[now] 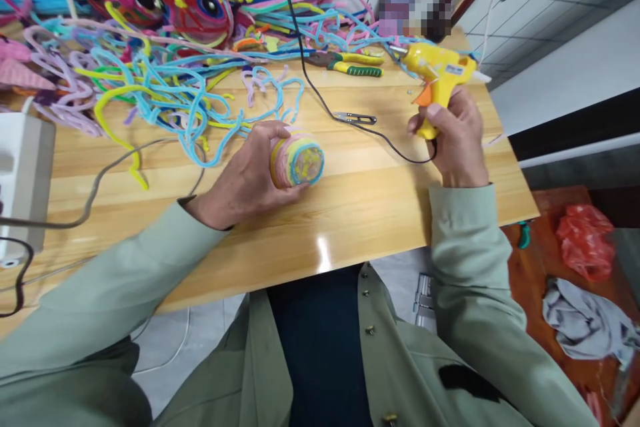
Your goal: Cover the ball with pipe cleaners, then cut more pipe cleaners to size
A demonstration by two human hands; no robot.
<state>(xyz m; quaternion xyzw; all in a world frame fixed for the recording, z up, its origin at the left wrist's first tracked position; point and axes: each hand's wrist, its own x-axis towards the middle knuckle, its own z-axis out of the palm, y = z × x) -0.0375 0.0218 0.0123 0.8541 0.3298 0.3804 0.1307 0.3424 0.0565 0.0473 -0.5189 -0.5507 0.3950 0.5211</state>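
Note:
My left hand (250, 177) is wrapped round a small round piece (299, 159) wound with pink, yellow and blue pipe cleaners, its patchy yellowish end facing right. My right hand (457, 137) grips the handle of a yellow glue gun (440, 73) with an orange trigger. The gun's nozzle points left, above the table's back right part, apart from the wound piece. From the handle's base a black cord (320, 90) runs left and up across the table. Between the hands, farther back, lie small thread snips (356, 119).
Tangled blue pipe cleaners (170, 93) spread over the back left of the wooden table (350, 213). Yellow-green pliers (350, 63) lie behind the snips. Colourful bird-like figures (193, 3) stand at the back. A white power strip (25, 173) is at left; a red bag (585, 240) lies lower right.

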